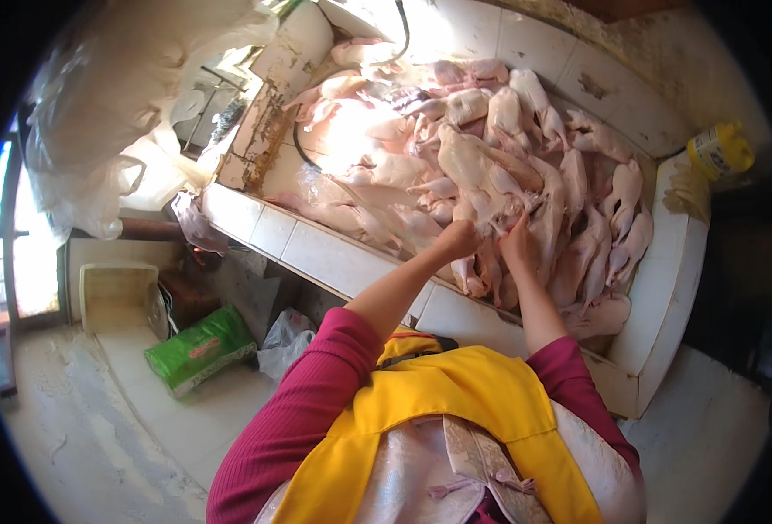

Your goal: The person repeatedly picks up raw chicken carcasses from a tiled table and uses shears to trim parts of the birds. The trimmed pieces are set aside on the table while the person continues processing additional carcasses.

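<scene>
A plucked, pale poultry carcass (467,160) lies uppermost in the pile, its tail and leg end towards me. My left hand (461,238) is closed at the near left of this end, its fingers mostly hidden behind the fist. From the right, my right hand (518,237) pinches the leg end between thumb and fingers. Wet, ragged skin (500,209) shows between the two hands. Many more plucked carcasses (392,169) lie heaped around, some with dark body openings, inside a white-tiled basin (353,252).
A dark hose (304,149) curves into the basin. On its right rim are a rubber glove (687,190) and a yellow container (719,152). Plastic sheeting (98,131) hangs at left. Below are a green package (200,350), a plastic bag (287,340) and a pale bin (117,298).
</scene>
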{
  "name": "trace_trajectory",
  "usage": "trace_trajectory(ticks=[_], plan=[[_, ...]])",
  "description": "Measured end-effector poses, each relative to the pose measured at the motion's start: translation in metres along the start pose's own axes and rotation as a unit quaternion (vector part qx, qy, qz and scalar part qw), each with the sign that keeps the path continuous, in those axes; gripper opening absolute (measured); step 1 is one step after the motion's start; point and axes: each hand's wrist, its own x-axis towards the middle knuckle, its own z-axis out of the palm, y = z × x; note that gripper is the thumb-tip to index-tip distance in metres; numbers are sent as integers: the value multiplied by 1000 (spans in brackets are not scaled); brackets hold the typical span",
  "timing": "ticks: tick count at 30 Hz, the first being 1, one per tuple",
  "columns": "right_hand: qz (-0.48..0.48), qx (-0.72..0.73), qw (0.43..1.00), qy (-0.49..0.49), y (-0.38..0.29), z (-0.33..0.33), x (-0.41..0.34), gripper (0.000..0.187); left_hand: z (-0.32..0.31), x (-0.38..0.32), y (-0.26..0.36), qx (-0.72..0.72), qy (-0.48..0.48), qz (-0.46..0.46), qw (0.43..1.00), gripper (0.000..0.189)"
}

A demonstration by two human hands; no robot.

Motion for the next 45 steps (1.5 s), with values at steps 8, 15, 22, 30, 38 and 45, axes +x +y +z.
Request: trace_trajectory(ticks=[8,15,22,30,38,45], plan=[[48,459,887,-35,94,-29,-45,30,10,28,-50,-124,28,0,992,21],[49,529,845,-56,79,-80,-73,25,-13,45,-75,-111,125,-73,983,32],[-31,608,792,-54,74,-118,-83,29,-6,43,27,-323,6,31,946,42],[-98,186,949,235,50,-103,-74,33,0,-17,124,-557,-73,-85,823,21],[35,593,799,90,75,-49,-93,42,48,-57,132,-235,4,186,954,40],[27,836,504,-216,101,-29,-100,50,4,-59,161,-71,-186,152,968,74]])
